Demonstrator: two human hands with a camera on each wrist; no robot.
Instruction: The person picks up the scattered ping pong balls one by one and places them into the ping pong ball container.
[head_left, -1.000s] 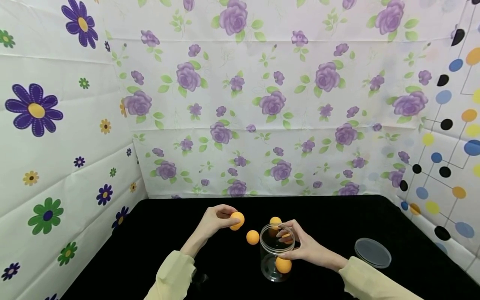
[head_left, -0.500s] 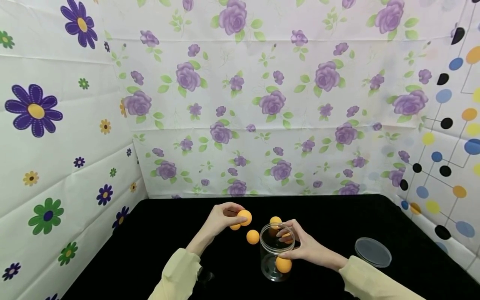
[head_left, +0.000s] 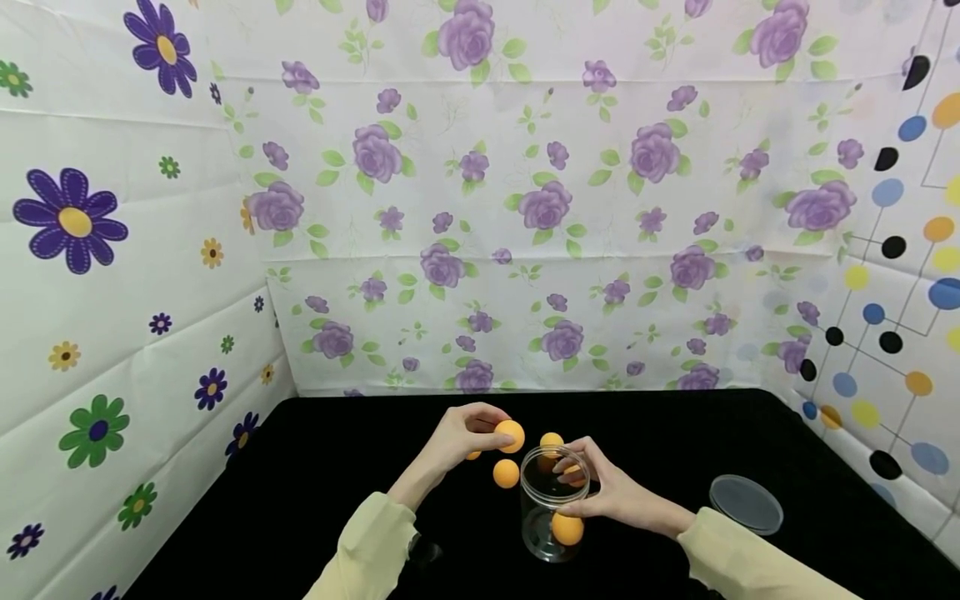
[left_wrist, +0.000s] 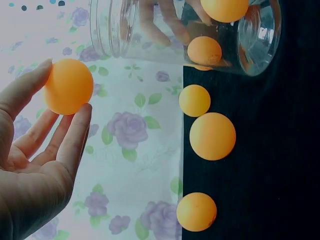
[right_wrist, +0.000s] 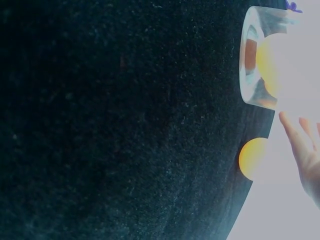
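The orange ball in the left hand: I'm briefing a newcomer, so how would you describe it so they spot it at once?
On the black table, find the clear, open jar. Left of its rim in the head view, the left hand holds an orange ball. Unlike the other balls, this one is pinched and held up off the table.

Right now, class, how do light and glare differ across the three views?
Head view: bright, fairly even light, the black tabletop reading almost solid; left wrist: bright reflections on the base of the clear jar, the orange ball clearly outlined; right wrist: white glare at right swallows parts of the jar and the ball inside, washing out the right hand.
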